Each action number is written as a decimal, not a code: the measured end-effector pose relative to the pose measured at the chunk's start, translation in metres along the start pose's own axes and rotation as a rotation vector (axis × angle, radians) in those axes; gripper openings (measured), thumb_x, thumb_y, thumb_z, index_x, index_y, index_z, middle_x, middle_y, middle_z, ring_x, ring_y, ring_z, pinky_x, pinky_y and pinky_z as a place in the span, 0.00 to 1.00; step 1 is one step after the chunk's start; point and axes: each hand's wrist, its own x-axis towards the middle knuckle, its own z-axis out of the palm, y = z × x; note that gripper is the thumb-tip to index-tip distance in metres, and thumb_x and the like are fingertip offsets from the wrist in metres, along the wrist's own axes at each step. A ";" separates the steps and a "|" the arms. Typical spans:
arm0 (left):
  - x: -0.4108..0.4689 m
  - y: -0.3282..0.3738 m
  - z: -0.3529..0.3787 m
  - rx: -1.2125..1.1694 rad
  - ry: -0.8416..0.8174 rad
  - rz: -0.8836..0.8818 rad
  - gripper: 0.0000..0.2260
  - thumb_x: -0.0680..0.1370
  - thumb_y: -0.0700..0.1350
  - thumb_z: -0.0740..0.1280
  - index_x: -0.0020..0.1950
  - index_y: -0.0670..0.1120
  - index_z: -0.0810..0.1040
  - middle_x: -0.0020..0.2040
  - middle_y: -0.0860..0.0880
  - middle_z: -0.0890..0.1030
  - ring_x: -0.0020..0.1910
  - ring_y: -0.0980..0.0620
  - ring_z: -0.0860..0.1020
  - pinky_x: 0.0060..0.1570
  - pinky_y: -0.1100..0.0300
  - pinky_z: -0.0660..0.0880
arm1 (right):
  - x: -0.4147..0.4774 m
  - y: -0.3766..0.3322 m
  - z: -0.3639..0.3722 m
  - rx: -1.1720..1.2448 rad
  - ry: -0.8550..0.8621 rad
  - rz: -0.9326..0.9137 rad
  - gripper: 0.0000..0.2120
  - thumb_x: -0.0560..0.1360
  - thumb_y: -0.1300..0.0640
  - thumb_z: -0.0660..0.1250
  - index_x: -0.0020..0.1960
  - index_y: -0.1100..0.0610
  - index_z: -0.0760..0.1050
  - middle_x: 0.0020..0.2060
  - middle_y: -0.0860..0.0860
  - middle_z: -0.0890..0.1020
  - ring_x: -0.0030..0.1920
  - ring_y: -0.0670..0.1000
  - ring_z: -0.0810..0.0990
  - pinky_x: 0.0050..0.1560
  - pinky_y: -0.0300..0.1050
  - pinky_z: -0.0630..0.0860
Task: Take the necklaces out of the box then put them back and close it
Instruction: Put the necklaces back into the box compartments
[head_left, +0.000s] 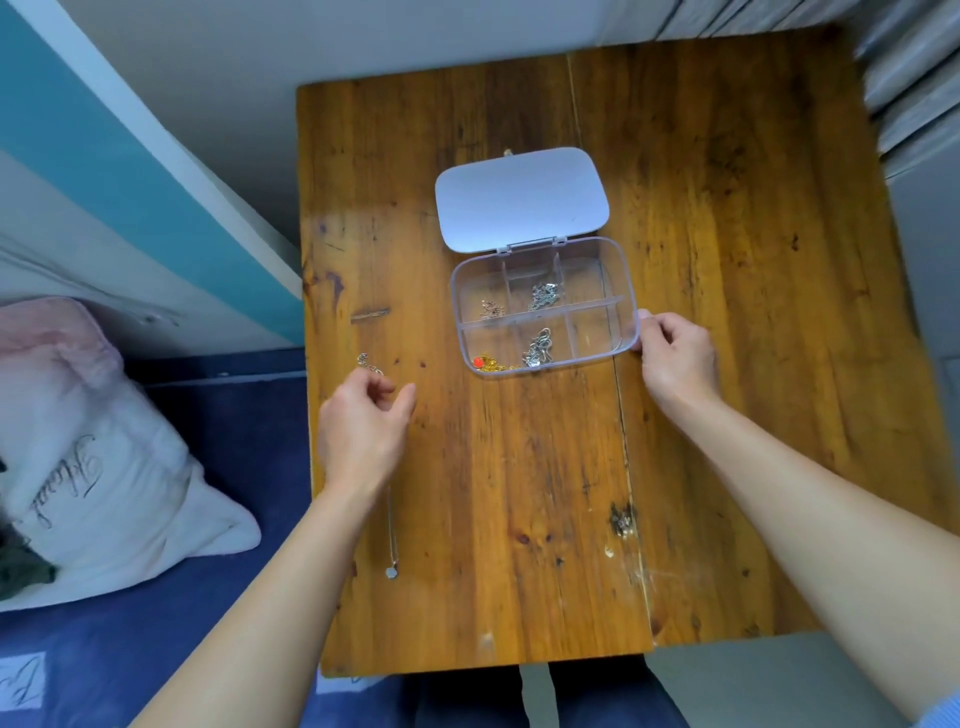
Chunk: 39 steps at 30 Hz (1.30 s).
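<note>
A clear plastic box (630, 312) with several compartments sits mid-table, its white lid (522, 197) swung open at the back. Inside lie two silver necklaces (544, 295) (537, 349), a small rose-coloured one (491, 309) and a gold one with an orange bead (488, 362). My right hand (675, 358) grips the box's right edge. A silver necklace lies stretched out on the table at the left, from its clasp end (365, 360) to its pendant (391, 572). My left hand (363, 431) hovers over its middle, fingers loosely curled and apart, hiding part of the chain.
The wooden table (727, 260) has its left edge beside a bed with blue bedding (208, 597) and a white-pink pillow (93, 441). The table's near edge is just in front of my legs. A small dark sliver (370, 315) lies left of the box.
</note>
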 end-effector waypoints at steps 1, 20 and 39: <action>-0.003 -0.014 -0.005 0.093 -0.006 -0.034 0.11 0.74 0.54 0.71 0.45 0.47 0.77 0.37 0.52 0.78 0.40 0.48 0.77 0.37 0.58 0.73 | -0.001 0.000 0.000 0.000 0.007 -0.002 0.19 0.79 0.44 0.58 0.39 0.54 0.78 0.36 0.51 0.81 0.39 0.53 0.76 0.38 0.46 0.69; -0.025 -0.039 -0.013 -0.004 -0.208 0.254 0.08 0.70 0.44 0.70 0.33 0.44 0.75 0.55 0.54 0.76 0.57 0.57 0.71 0.51 0.62 0.68 | -0.048 0.019 0.011 -0.032 0.047 -0.016 0.19 0.80 0.45 0.58 0.42 0.56 0.80 0.38 0.50 0.82 0.44 0.55 0.78 0.45 0.47 0.70; -0.022 0.078 -0.025 -0.334 -0.518 0.327 0.06 0.74 0.40 0.72 0.39 0.38 0.82 0.30 0.46 0.78 0.29 0.56 0.71 0.30 0.64 0.69 | -0.076 0.032 -0.004 0.043 -0.128 -0.044 0.05 0.76 0.54 0.67 0.45 0.53 0.80 0.39 0.50 0.83 0.43 0.53 0.80 0.47 0.51 0.77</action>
